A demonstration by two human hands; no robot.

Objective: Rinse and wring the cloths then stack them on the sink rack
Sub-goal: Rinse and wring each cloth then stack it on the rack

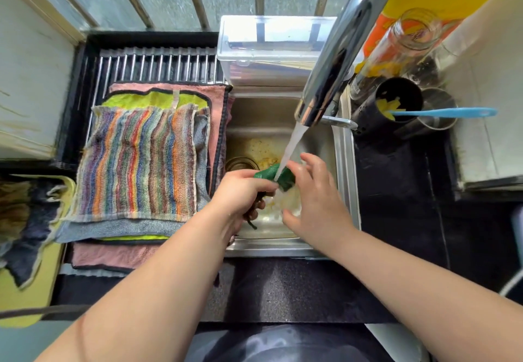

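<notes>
Over the sink's (346, 169) near edge, the left hand (240, 192) is gripping one green cloth (276, 176) under the running stream (291, 146), while the right hand (314, 194) is touching its end with fingers spread, holding nothing. Left of the basin, at least four cloths are lying stacked on the rack (158, 64), with the striped cloth (138, 163) topmost. Farther right, one black cup (365, 118) is holding a blue utensil (447, 112).

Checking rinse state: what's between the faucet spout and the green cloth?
Head view: only a running water stream, falling from the faucet spout onto the green cloth that the left hand grips.
</notes>
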